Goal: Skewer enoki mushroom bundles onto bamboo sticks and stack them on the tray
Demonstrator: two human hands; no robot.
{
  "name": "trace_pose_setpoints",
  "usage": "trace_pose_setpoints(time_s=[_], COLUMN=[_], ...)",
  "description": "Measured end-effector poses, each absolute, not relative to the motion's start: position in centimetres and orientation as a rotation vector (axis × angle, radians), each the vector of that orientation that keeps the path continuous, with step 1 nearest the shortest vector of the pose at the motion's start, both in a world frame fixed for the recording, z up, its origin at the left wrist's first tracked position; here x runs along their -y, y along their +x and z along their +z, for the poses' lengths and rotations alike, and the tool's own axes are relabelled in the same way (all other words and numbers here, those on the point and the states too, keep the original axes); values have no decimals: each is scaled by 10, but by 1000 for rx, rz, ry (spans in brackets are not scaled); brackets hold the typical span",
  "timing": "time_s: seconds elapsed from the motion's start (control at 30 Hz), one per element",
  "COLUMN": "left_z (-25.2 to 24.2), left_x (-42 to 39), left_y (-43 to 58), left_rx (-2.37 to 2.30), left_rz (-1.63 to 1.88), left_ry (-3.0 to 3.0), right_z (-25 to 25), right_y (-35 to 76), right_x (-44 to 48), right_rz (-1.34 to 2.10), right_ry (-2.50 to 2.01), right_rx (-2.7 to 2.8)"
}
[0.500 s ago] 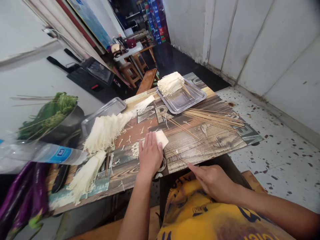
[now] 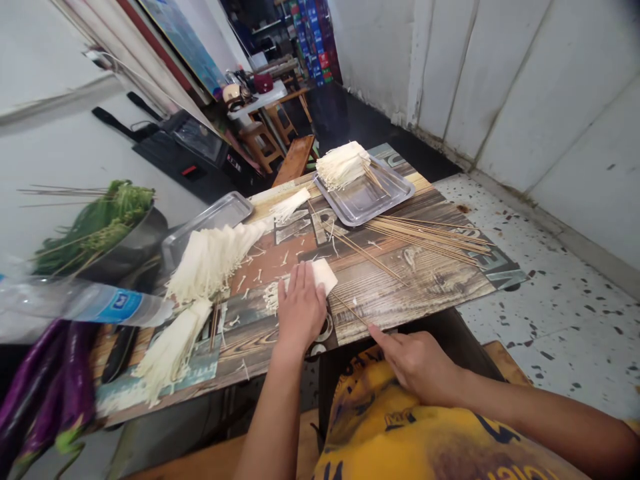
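Observation:
My left hand [image 2: 301,305] lies flat, fingers stretched out, on a bunch of enoki mushrooms [image 2: 325,276] and presses it to the table. My right hand [image 2: 417,360] pinches the near end of a bamboo skewer [image 2: 353,309] at the table's front edge. The skewer's far end meets the cut base of the bunch; its tip is hidden. To the left are a row of spread enoki bunches [image 2: 203,260] and a separate enoki bunch [image 2: 173,350]. A small enoki piece [image 2: 290,205] lies farther back.
A metal tray [image 2: 350,212] holds skewered enoki at the back. Loose bamboo skewers [image 2: 430,239] lie beside it. At left are another tray [image 2: 235,205], a bowl [image 2: 133,243] of greens, a water bottle [image 2: 105,303], a black-handled knife [image 2: 120,353] and eggplants [image 2: 77,367].
My right hand has shifted slightly left, closer to the mushrooms, with the skewer in its fingers. My left hand has stayed in place on the bunch.

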State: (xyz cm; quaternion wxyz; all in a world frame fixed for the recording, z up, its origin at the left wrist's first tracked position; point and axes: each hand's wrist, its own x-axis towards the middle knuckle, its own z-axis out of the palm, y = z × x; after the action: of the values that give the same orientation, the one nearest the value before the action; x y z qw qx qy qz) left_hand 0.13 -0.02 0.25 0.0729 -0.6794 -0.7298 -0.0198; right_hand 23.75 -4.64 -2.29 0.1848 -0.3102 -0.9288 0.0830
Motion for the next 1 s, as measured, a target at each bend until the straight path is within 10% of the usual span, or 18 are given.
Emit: trace_pose_setpoints(time_s=[1.0], left_z=[14], left_x=[27], left_y=[6], left_rx=[2023], left_rz=[-54], left_ry=[-2212], right_z=[-10], right_y=[232], right_x=[36], right_rz=[358], right_ry=[-948], right_rx=[2634])
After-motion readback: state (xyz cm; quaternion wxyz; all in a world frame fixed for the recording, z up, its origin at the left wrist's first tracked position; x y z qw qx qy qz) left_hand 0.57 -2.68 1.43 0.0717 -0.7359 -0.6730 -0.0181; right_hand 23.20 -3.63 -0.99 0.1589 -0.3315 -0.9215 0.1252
